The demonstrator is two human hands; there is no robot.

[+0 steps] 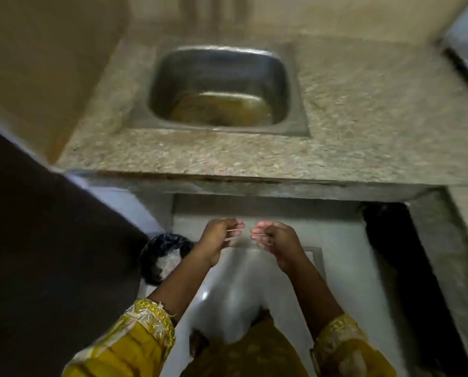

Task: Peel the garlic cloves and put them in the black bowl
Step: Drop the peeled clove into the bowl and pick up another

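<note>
Your left hand (pixel 219 238) and right hand (pixel 277 240) hover below the counter's (pixel 173 159) front edge, fingers loosely curled, fingertips nearly meeting; blur hides any hold. A black round container (pixel 156 248), perhaps the bowl, sits beside your left wrist.

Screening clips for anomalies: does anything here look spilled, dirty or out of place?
Murky brownish water stands pooled in the sink. Also, no garlic shows: the left hand and right hand hover in front of the counter, apparently holding nothing.
</note>
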